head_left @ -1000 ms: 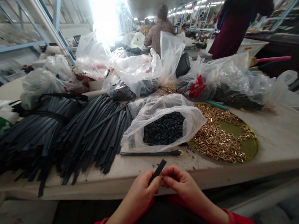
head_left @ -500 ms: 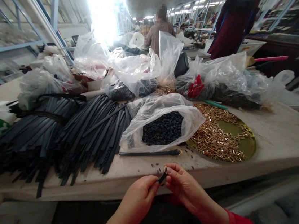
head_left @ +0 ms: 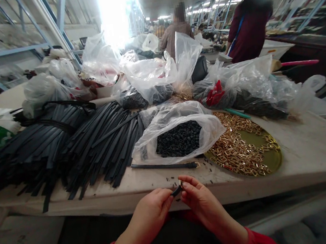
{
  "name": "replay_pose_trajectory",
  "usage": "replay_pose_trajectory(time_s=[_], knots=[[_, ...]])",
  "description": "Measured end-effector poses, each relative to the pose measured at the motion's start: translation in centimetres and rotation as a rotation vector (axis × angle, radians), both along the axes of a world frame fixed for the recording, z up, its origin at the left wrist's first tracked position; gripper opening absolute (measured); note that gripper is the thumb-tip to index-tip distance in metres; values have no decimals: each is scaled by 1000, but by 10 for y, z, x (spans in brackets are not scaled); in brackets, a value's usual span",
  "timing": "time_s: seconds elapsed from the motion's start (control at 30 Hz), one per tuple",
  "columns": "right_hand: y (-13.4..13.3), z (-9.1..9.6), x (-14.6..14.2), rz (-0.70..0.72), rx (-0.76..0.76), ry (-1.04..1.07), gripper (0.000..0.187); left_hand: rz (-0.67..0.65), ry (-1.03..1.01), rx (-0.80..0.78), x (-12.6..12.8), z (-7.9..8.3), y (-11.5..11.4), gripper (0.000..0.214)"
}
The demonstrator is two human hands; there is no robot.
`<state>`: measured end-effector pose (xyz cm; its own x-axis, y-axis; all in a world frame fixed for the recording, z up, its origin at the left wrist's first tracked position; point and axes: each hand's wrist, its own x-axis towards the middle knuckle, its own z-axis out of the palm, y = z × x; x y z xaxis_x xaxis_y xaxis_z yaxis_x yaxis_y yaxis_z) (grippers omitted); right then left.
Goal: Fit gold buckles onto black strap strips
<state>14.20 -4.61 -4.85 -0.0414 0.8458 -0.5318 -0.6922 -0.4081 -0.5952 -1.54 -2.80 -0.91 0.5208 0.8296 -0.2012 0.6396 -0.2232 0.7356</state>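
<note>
Close to the table's front edge, my left hand is closed around a dark strap, whose short end sticks out between my hands. My right hand pinches a small gold buckle at that end of the strap. Just beyond lies another dark strap with a gold buckle on its right end. Behind it an opened plastic bag shows many small black loops. To the right, a round gold tray carries a heap of gold buckles.
Bundles of dark straps cover the table's left side. Filled clear plastic bags line the back, with a teal rod by the tray. Two people are farther off. Tiny dark bits lie near the table edge.
My hands keep almost the same pose on the strap and buckle. The person at the right back has moved farther away and leftward. The view has shifted slightly.
</note>
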Motion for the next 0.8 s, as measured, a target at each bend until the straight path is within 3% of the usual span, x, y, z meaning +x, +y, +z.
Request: replay_pose_trajectory(time_s=[0.17,0.3,0.4,0.6,0.8], knots=[[-6,-2,-8,106,177,-273,28,51,-126,-99,4,1,1,24],[-9,3,-11,93,233,-386,24,130,-289,-390,9,3,0,14],[-10,4,-12,87,249,-359,23,181,-392,-570,9,6,-1,19],[-12,2,-12,156,276,-368,25,258,-449,-650,9,3,-1,29],[-12,1,-10,139,247,-389,28,323,-468,-691,14,-6,-3,25]])
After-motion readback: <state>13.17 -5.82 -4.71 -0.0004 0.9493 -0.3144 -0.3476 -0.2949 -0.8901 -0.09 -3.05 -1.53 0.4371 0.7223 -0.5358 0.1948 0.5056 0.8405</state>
